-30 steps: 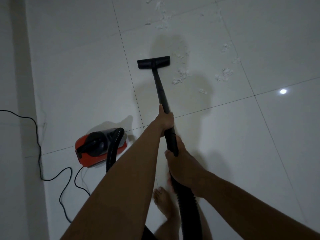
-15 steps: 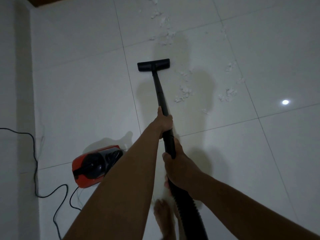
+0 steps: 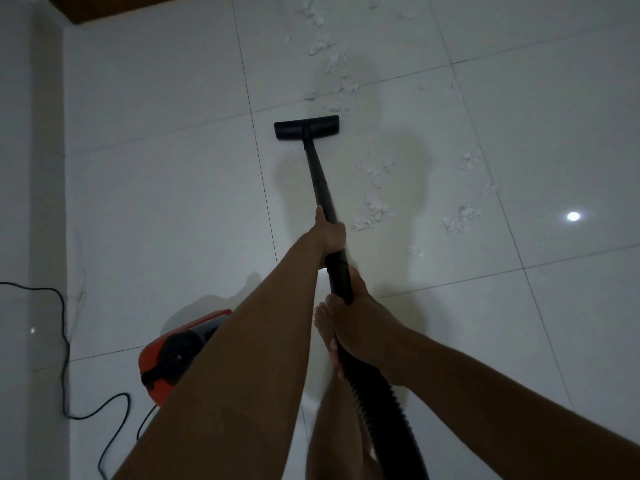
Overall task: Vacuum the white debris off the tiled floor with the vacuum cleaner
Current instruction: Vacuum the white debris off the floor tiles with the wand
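The black vacuum wand (image 3: 320, 180) slants away from me to its flat floor nozzle (image 3: 307, 128), which rests on the white tiled floor (image 3: 156, 202). My left hand (image 3: 329, 233) grips the wand higher up. My right hand (image 3: 360, 323) grips it lower, where the ribbed black hose (image 3: 384, 410) starts. White debris (image 3: 372, 213) lies in clumps right of the wand. More debris (image 3: 337, 81) trails just beyond the nozzle toward the top. The red and black vacuum body (image 3: 173, 358) sits on the floor at lower left, partly hidden by my left arm.
A black power cord (image 3: 65, 348) loops over the floor at the left beside a white wall (image 3: 31, 202). A brown edge (image 3: 104, 8) shows at the top left. My bare foot (image 3: 325, 337) is under the hose. A ceiling light reflection (image 3: 573, 216) glints at right.
The nozzle has slid forward across the tile toward the upper debris trail. My view has moved forward with it, and the vacuum body now sits lower and more hidden behind my left arm.
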`<state>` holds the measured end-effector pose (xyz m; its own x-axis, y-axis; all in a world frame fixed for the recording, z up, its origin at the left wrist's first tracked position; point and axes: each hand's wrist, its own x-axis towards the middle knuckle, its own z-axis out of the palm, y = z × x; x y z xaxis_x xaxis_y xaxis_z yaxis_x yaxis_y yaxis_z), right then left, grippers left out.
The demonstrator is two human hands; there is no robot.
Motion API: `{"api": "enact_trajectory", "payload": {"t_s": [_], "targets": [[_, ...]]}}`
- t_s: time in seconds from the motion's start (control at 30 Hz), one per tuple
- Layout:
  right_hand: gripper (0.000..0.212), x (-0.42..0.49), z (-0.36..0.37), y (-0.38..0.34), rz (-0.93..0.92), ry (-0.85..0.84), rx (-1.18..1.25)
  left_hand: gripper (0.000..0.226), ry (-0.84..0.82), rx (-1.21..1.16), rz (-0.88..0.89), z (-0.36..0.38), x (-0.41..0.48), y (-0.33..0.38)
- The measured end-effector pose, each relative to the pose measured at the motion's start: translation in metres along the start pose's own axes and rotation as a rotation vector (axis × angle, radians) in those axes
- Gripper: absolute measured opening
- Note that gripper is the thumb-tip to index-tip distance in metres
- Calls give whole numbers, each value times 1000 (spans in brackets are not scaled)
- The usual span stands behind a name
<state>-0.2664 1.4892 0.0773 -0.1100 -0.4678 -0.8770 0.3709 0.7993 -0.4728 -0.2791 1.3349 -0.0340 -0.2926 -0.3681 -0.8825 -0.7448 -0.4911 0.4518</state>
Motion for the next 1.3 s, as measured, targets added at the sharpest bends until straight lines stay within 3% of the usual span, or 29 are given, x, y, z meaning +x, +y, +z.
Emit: {"api": "enact_trajectory", "payload": {"t_s": [1.3], "targets": [[63,93,-26,-165,-33,44,-175,74,53,-20,37,-73,107,138]]}}
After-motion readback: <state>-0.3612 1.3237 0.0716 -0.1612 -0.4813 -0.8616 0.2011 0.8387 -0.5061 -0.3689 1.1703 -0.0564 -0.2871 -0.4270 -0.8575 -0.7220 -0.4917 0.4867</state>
